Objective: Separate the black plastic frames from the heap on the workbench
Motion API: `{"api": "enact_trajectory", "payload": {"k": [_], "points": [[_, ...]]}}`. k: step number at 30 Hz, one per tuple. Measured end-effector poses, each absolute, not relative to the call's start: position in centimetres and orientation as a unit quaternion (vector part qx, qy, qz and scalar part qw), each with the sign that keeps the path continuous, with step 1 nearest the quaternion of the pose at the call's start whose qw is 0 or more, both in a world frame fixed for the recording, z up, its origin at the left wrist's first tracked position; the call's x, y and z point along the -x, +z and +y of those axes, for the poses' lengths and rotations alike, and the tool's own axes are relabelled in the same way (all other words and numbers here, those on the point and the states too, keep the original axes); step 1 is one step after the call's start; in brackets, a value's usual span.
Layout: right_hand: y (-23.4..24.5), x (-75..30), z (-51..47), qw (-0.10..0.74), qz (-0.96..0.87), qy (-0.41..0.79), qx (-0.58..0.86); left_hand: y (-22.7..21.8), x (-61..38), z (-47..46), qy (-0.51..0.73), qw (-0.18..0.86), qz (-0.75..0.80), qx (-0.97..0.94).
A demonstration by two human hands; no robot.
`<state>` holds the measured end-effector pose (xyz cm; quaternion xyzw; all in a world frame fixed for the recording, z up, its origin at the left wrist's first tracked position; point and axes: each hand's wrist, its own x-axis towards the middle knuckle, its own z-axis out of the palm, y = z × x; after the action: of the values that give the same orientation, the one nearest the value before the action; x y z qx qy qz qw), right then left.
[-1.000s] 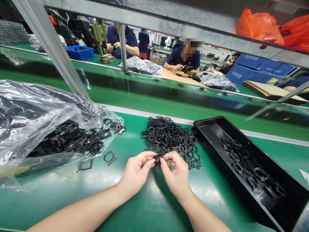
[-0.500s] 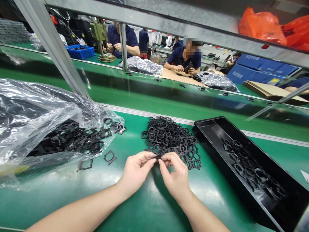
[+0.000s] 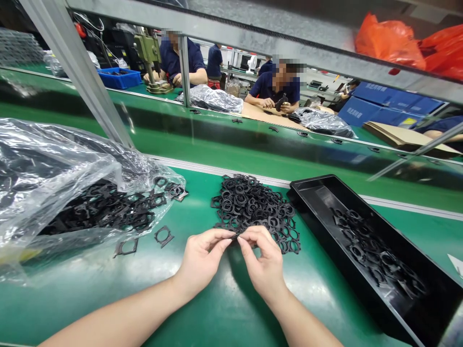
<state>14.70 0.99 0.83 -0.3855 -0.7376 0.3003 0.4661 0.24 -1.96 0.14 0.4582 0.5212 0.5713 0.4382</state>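
Observation:
Pinched between thumb and fingers of both hands is a small black plastic ring part (image 3: 234,236), seen edge-on and mostly covered by the fingertips. My left hand (image 3: 202,258) grips its left end, and my right hand (image 3: 263,258) its right end. Just behind the fingertips lies a heap of black ring-shaped parts (image 3: 253,200) on the green tabletop (image 3: 173,308). To the left, two loose rings sit apart: one black ring (image 3: 164,236) and another with a squarish frame (image 3: 126,247).
A clear plastic bag (image 3: 65,159) spills many black parts at the left. At the right stands a long black bin (image 3: 307,202) with rings inside. Beyond a green conveyor belt (image 3: 202,140), two co-workers sit at a bench. A metal post (image 3: 79,72) slants at the left.
Both hands stay nearly in place with the ring part, its angle slightly changed between the fingertips. Across the belt, a co-worker's hand has moved left toward the green press.

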Motion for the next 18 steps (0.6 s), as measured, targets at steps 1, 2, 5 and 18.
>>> {"api": "enact_trajectory", "payload": {"k": [1,2,5,18], "points": [[0.8,-14.7,1.0,0.468,-0.736,0.303,0.385,0.1,-0.2,-2.0,0.573,0.435,0.520,-0.460],[0.8,-14.7,1.0,0.469,-0.732,0.308,0.386,0.1,-0.3,-2.1,0.575,0.432,0.519,-0.462],[0.8,-14.7,1.1,0.465,-0.714,0.351,0.387,0.1,-0.2,-2.2,0.576,0.423,0.518,-0.470],[1.2,-14.3,0.7,0.462,-0.658,0.417,0.423,-0.8,0.2,-2.2,0.519,0.396,0.554,-0.517]]}}
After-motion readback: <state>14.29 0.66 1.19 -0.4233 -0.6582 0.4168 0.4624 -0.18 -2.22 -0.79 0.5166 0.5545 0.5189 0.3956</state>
